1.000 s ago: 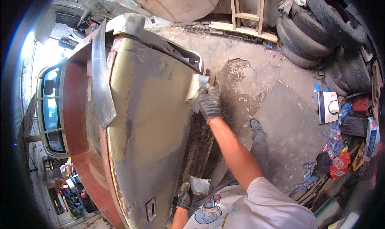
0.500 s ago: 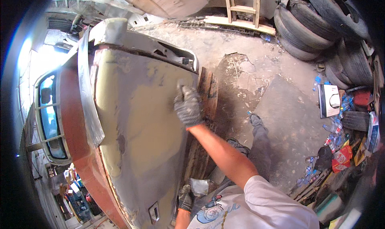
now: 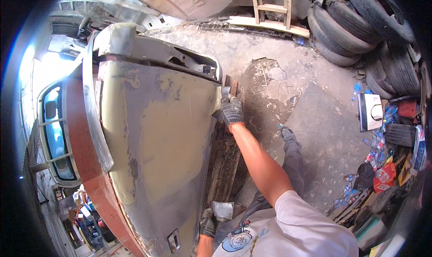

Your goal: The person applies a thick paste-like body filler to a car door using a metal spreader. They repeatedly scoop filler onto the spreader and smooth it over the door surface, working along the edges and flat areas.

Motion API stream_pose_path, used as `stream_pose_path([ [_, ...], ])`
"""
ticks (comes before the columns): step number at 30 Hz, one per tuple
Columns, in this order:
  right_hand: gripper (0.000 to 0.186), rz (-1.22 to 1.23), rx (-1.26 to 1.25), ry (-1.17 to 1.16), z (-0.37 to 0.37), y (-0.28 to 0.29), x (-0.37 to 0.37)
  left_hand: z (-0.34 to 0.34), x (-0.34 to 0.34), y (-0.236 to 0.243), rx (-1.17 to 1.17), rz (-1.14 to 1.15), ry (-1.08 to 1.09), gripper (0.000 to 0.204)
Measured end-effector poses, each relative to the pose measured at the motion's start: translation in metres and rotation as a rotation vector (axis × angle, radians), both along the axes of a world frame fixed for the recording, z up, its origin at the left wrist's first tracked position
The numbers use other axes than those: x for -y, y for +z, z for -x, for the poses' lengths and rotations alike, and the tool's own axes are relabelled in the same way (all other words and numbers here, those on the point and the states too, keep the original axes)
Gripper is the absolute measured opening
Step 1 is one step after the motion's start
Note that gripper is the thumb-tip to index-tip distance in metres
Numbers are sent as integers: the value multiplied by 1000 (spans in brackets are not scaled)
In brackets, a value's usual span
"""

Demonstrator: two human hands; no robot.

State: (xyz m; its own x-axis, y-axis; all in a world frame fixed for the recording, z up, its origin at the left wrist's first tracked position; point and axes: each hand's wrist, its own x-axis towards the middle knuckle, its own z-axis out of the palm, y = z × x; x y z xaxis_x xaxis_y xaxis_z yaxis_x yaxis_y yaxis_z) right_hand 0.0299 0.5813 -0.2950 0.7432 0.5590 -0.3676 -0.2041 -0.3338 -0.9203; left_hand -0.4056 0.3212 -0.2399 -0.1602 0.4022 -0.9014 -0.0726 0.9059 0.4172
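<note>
Yellow-beige filler (image 3: 168, 131) coats the vehicle body panel (image 3: 173, 207) left of the person. Off its face now, the right gloved hand (image 3: 231, 111) has reached its far edge, apparently shifting work there; whether it or the left gloved hand (image 3: 207, 223), low beside the panel, grips anything, I cannot tell.

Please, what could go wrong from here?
The right hand, in a dark striped knit glove, might snag on the edge of the yellow-and-grey vehicle panel. The long, curved silvery strip along the panel might slide, if loose. The broken brown-grey floor patch beyond the dark shoe could cause a stumble.
</note>
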Motion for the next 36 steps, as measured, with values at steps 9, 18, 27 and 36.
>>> stream_pose_path([
  [9, 30, -1, 138, 11, 1, 10, -23, -23, 1, 11, -43, -82, -66, 30],
  [18, 20, -176, 508, -105, 21, 83, -13, -39, -9, 17, -5, -21, -79, 24],
  [27, 17, -342, 563, -187, 26, 200, -11, -32, -14, 0, 20, -50, -87, 27],
  [36, 12, -422, 474, -115, 13, 188, 18, -34, -20, -1, 128, -84, -87, 31],
])
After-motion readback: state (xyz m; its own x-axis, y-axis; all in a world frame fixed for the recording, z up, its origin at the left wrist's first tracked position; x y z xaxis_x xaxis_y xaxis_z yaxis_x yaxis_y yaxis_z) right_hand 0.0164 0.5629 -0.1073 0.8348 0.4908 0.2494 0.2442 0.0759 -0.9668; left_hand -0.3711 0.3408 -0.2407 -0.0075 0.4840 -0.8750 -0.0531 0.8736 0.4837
